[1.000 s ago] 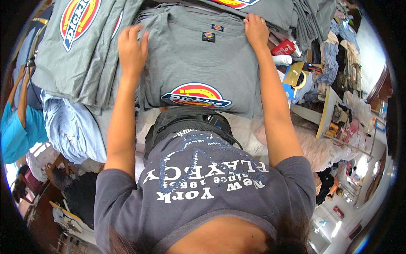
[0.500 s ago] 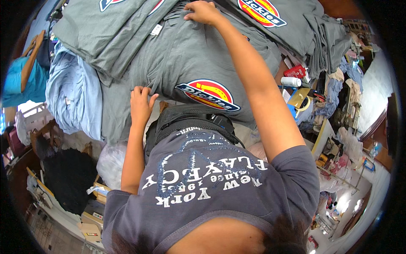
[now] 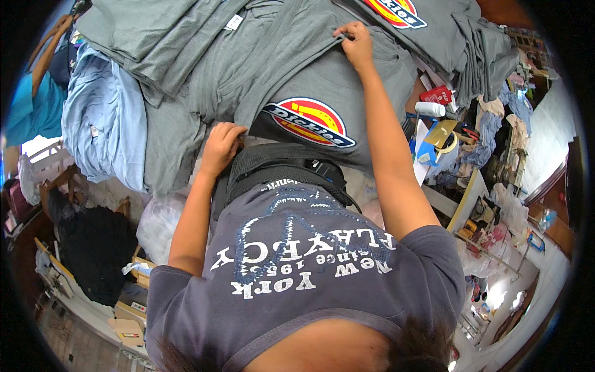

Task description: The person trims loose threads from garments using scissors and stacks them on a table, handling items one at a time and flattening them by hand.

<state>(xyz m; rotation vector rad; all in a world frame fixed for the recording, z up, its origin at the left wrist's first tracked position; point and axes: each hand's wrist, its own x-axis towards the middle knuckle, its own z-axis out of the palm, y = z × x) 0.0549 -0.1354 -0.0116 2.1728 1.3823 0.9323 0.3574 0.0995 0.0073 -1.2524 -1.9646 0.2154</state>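
Now, a grey fabric T-shirt (image 3: 273, 71) atop a grey garment pile (image 3: 396, 69) is pinched at its edges by left hand (image 3: 222, 147) and right hand (image 3: 356, 48), fingers closed. Rounded red-yellow-navy print (image 3: 310, 122), white-lettered, is exposed beneath; crumpled light-blue cloth (image 3: 102, 118) is heaped left.

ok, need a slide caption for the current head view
Right hand pinching an edge of gray fabric, left hand at its near edge; bunched light-blue cloth off to the left.

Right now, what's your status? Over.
Right hand pinching edge of grey cloth; left hand at its near corner, grip unclear. Cloth partly covers printed grey shirt. Nothing visibly blocking either hand.
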